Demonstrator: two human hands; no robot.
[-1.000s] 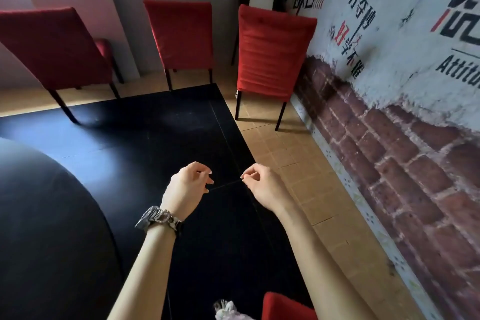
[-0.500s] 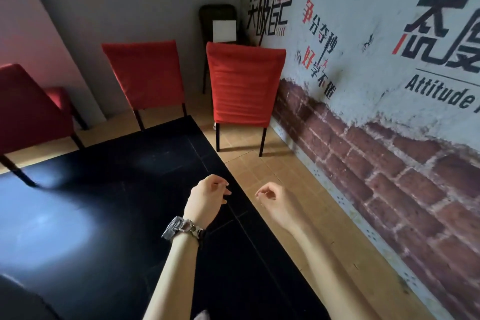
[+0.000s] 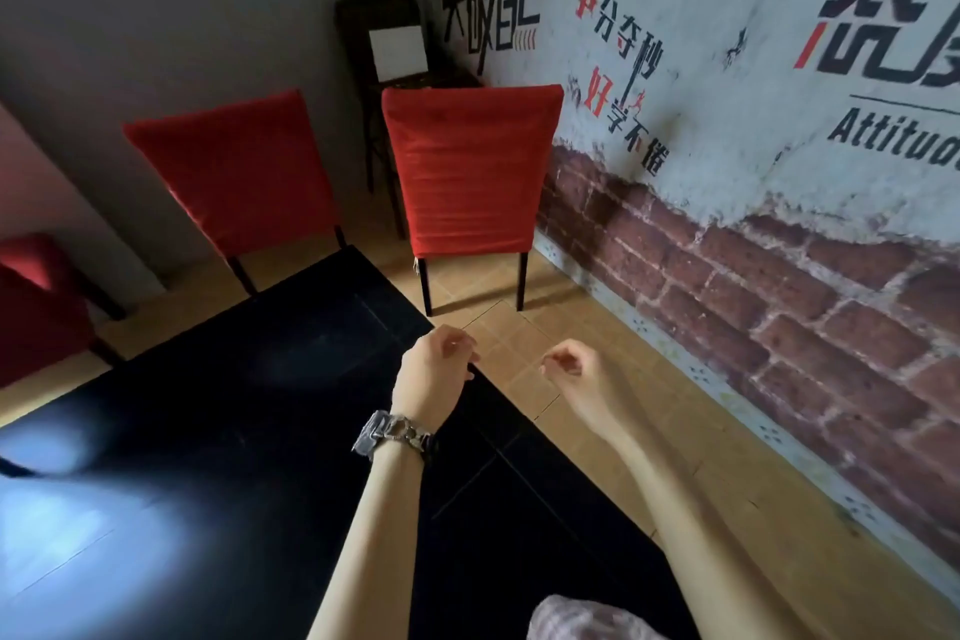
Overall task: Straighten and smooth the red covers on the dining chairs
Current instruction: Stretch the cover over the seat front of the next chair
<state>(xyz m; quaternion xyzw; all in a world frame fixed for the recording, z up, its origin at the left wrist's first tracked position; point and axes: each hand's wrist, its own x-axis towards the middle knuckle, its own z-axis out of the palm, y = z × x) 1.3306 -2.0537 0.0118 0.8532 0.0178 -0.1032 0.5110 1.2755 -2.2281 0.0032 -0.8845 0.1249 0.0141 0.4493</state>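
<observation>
I count three red covers [image 3: 467, 172] beyond one black worktop [image 3: 249, 431]; my left hand [image 3: 434, 372] and right hand [image 3: 574, 374] hang loosely curled, holding nothing

Tan tiled floor [image 3: 701, 457], black table [image 3: 234, 431] standing on it, red-covered chairs [image 3: 467, 172] around, dark chair [image 3: 358, 31] in corner

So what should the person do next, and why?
Probably step forward to the chair by the painted wall: its red cover is creased in horizontal folds, unlike the smoother cover beside it. The left grip and right grip hold nothing and hover well short of it.
</observation>
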